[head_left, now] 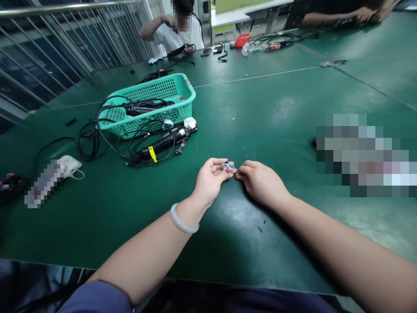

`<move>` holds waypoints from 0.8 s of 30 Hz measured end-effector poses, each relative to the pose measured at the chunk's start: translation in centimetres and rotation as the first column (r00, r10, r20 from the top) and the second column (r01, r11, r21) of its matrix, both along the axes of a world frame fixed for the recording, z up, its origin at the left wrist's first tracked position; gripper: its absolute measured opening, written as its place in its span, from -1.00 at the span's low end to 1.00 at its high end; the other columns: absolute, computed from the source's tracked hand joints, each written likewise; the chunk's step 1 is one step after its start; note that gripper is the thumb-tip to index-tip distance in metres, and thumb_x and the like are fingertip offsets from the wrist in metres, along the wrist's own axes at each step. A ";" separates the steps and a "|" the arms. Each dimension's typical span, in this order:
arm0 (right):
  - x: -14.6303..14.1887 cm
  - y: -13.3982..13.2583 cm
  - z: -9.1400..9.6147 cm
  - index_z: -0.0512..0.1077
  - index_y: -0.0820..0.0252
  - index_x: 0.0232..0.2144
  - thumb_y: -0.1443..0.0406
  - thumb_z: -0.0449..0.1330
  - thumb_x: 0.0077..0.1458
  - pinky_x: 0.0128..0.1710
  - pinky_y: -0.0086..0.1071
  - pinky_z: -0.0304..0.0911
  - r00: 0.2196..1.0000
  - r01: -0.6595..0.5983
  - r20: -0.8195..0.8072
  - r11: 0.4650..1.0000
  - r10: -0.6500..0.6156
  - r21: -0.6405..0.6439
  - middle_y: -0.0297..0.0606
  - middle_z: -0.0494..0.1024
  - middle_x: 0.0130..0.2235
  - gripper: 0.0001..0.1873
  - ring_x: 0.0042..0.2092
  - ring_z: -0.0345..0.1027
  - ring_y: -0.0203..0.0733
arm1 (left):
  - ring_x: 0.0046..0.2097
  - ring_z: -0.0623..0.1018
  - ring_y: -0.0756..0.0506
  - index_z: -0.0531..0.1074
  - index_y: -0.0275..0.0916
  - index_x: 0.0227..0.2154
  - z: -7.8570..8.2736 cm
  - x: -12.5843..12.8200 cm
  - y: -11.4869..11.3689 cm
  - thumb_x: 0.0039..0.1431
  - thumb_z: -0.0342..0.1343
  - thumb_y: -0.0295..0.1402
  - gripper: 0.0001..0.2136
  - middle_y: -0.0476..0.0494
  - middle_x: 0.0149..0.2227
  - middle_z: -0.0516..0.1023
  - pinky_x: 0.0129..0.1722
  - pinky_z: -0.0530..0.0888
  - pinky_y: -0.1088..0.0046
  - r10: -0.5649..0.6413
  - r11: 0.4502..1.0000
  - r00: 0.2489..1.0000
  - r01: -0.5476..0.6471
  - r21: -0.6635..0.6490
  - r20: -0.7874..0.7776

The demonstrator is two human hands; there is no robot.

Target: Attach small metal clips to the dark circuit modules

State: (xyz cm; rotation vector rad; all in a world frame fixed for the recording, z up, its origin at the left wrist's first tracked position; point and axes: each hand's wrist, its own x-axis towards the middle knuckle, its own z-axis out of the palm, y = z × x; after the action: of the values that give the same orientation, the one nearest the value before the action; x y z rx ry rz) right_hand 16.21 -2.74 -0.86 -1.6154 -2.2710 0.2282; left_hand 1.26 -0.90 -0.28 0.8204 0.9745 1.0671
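Observation:
Between the thumb and fingers of my left hand is a small metallic piece with a white-and-dark pattern; its kind is too small to make out. A pale bangle circles the left wrist. Right beside it, my right hand has its fingers curled and pinched together close to the piece. Whatever those fingertips hold, if anything, is hidden. Both hands are just above the green table, near its front part.
Left of my hands stands a turquoise basket with black cables. In front of it lies a black handheld tool with a yellow tag and cord. A white power bank is farther left. Across the table are a person and another person's hands.

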 end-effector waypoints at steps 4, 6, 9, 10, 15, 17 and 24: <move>-0.1 0.2 -0.1 0.41 0.21 -0.44 0.36 -0.04 0.18 -0.27 -0.33 0.20 0.999 -0.033 0.029 0.999 0.033 0.024 -0.16 0.45 -0.35 -0.75 -0.29 0.32 -0.16 | -0.33 0.55 0.03 0.37 -0.32 -0.31 0.0 0.0 -0.1 -0.06 0.22 -0.55 -0.78 -0.11 -0.28 0.54 -0.14 0.46 0.33 -0.016 1.000 0.999 0.017 0.020 -0.029; 0.1 0.2 0.1 0.38 0.20 -0.46 0.39 -0.03 0.14 -0.28 -0.34 0.20 0.998 -0.023 -0.054 1.000 0.024 0.018 -0.18 0.44 -0.36 -0.78 -0.29 0.31 -0.17 | -0.35 0.54 0.04 0.39 -0.32 -0.30 0.0 0.0 -0.1 -0.06 0.22 -0.55 -0.78 -0.10 -0.30 0.54 -0.17 0.46 0.35 -0.035 0.999 0.998 0.036 0.025 -0.048; 0.8 -0.1 0.8 0.35 0.18 -0.48 0.41 0.01 0.09 -0.30 -0.37 0.20 0.952 0.035 -0.305 0.999 -0.031 0.007 -0.24 0.45 -0.38 -0.83 -0.32 0.31 -0.22 | -0.35 0.55 0.02 0.41 -0.32 -0.27 0.1 -0.1 -0.2 -0.08 0.23 -0.54 -0.75 -0.11 -0.33 0.55 -0.20 0.46 0.36 -0.102 0.994 0.993 0.104 0.029 -0.057; 1.0 -0.2 1.1 0.34 0.17 -0.48 0.40 0.02 0.09 -0.31 -0.38 0.20 0.924 0.055 -0.380 0.998 -0.051 -0.001 -0.27 0.46 -0.40 -0.85 -0.34 0.31 -0.23 | -0.35 0.55 0.01 0.42 -0.32 -0.27 0.2 -0.2 -0.2 -0.08 0.23 -0.53 -0.75 -0.12 -0.33 0.55 -0.20 0.46 0.37 -0.131 0.991 0.990 0.133 0.029 -0.059; 1.4 -1.1 2.0 0.35 0.14 -0.47 0.34 0.04 0.10 -0.33 -0.37 0.20 0.841 0.058 -0.536 0.997 -0.074 -0.047 -0.31 0.47 -0.43 -0.86 -0.37 0.31 -0.25 | -0.35 0.57 0.01 0.46 -0.33 -0.24 0.5 -0.3 -0.5 -0.08 0.23 -0.51 -0.74 -0.15 -0.31 0.57 -0.19 0.47 0.38 -0.220 0.974 0.972 0.223 0.031 -0.085; 1.1 -1.2 2.0 0.35 0.15 -0.47 0.34 0.05 0.10 -0.30 -0.35 0.21 0.841 0.028 -0.540 0.999 -0.038 -0.026 -0.30 0.48 -0.41 -0.86 -0.35 0.32 -0.24 | -0.35 0.57 0.01 0.47 -0.33 -0.22 0.5 -0.3 -0.5 -0.09 0.25 -0.49 -0.71 -0.15 -0.32 0.58 -0.18 0.47 0.38 -0.234 0.971 0.969 0.237 0.034 -0.084; 0.7 -0.9 1.8 0.34 0.15 -0.49 0.40 0.05 0.13 -0.25 -0.34 0.24 0.819 -0.043 -0.567 0.994 0.091 0.097 -0.28 0.44 -0.38 -0.83 -0.30 0.31 -0.25 | -0.37 0.56 0.01 0.49 -0.33 -0.26 0.2 -0.4 -0.4 -0.17 0.33 -0.40 -0.67 -0.13 -0.35 0.58 -0.20 0.49 0.36 -0.259 0.966 0.966 0.259 0.010 -0.021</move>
State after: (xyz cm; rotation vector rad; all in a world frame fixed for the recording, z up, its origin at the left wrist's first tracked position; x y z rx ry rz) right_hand 16.94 -3.69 0.96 -1.2100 -1.8380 0.5533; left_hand 0.87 -1.30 -0.06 0.9420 0.8503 0.8415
